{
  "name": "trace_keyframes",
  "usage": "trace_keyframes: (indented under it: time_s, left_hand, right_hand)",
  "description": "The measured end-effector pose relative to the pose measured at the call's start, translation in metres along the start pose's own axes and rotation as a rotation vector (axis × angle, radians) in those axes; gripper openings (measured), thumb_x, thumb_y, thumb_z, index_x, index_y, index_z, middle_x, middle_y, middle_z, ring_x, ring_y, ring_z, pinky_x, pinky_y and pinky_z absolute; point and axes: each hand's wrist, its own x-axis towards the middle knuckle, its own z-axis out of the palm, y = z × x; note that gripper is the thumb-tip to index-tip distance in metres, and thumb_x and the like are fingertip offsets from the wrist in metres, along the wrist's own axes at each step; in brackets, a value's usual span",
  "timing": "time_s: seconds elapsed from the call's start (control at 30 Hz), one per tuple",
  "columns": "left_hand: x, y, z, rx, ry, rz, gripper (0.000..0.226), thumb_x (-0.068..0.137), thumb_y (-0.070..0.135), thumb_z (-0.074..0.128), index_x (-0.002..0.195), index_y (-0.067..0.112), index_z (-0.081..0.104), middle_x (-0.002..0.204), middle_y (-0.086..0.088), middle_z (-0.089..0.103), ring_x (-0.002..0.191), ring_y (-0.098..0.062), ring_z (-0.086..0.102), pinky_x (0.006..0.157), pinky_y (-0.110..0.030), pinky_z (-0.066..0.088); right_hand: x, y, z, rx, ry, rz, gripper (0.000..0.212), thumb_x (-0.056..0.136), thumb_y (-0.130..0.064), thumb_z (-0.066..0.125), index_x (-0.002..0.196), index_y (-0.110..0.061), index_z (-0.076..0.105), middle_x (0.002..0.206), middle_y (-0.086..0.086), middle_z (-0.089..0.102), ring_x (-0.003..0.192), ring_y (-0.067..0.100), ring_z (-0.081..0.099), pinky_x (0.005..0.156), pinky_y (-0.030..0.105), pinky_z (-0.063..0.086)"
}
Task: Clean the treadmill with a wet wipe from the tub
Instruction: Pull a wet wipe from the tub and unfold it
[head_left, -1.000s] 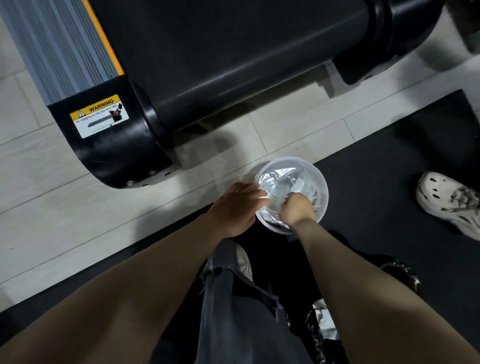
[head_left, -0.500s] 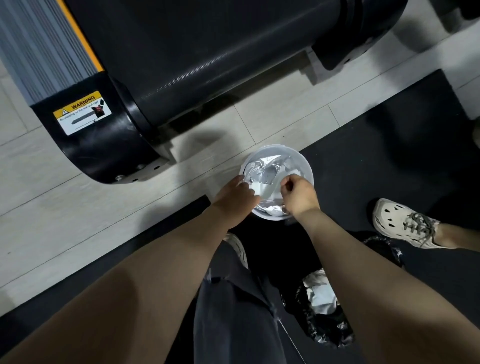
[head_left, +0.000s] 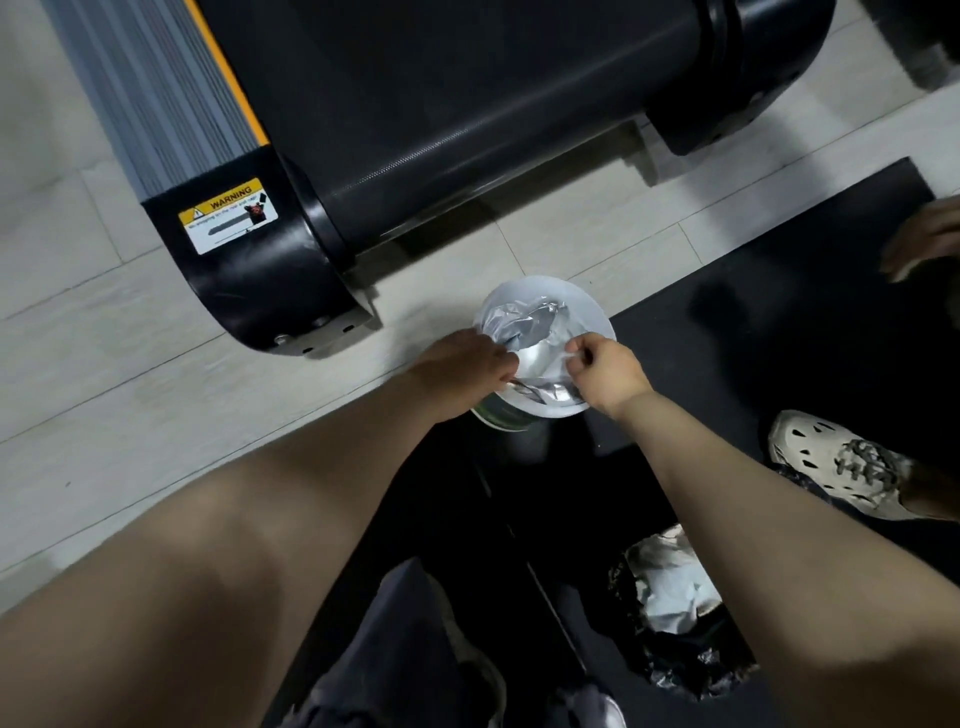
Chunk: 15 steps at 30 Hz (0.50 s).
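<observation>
The black treadmill (head_left: 467, 104) is lying on the pale floor, its rear end just beyond the white wipe tub (head_left: 582, 306). Both hands are pinching the tub's silver foil liner (head_left: 535, 353): left hand (head_left: 462, 369), right hand (head_left: 608, 374).

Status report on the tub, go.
Both hands, left and right, pinching foil liner in tub. No wipe out yet. Treadmill untouched. Nothing blocking.

The tub (head_left: 545, 322) sits on the floor (head_left: 104, 374) right at the mat's (head_left: 779, 338) far edge, treadmill (head_left: 467, 104) just behind it, bin bag (head_left: 675, 649) on the mat nearer me, shoe (head_left: 841, 462) off right.
</observation>
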Motion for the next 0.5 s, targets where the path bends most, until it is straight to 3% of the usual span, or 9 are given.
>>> trace_keyframes:
  time_s: [0.17,0.27,0.4,0.5]
  left_hand:
    - [-0.025,-0.027,0.011,-0.168,0.053,-0.018,0.011,0.098,0.023,0.057,0.095,0.013,0.057,0.09,-0.007,0.062,0.086,-0.027,0.055,0.074,-0.034,0.045]
    - [-0.039,-0.037,0.013,-0.153,0.066,-0.153,0.011,0.098,0.029,0.054,0.09,0.023,0.052,0.089,0.003,0.056,0.086,-0.019,0.051,0.074,-0.033,0.043]
    - [-0.058,-0.049,0.017,-0.077,0.073,-0.21,0.013,0.096,0.023,0.048,0.084,0.026,0.052,0.089,0.004,0.054,0.086,-0.02,0.05,0.07,-0.033,0.039]
    - [-0.088,-0.057,0.022,-0.071,0.043,-0.271,0.02,0.098,0.022,0.051,0.112,0.03,0.062,0.107,0.001,0.061,0.102,-0.023,0.056,0.088,-0.038,0.048]
  right_hand:
    - [0.018,-0.018,0.007,-0.001,-0.071,-0.095,0.038,0.095,-0.019,0.058,0.132,-0.016,0.051,0.097,0.004,0.061,0.089,0.024,0.059,0.08,0.029,0.046]
    - [0.03,-0.037,0.016,0.028,-0.079,-0.149,0.047,0.093,-0.019,0.061,0.138,-0.016,0.047,0.097,0.002,0.057,0.089,0.021,0.056,0.082,0.027,0.044]
    - [0.038,-0.06,0.04,-0.007,-0.12,-0.222,0.017,0.09,-0.017,0.065,0.107,-0.015,0.063,0.09,-0.002,0.059,0.085,0.018,0.058,0.072,0.022,0.041]
    - [0.035,-0.076,0.066,-0.043,-0.162,-0.308,0.004,0.089,-0.014,0.064,0.088,-0.016,0.066,0.078,-0.006,0.06,0.077,0.015,0.058,0.069,0.022,0.04]
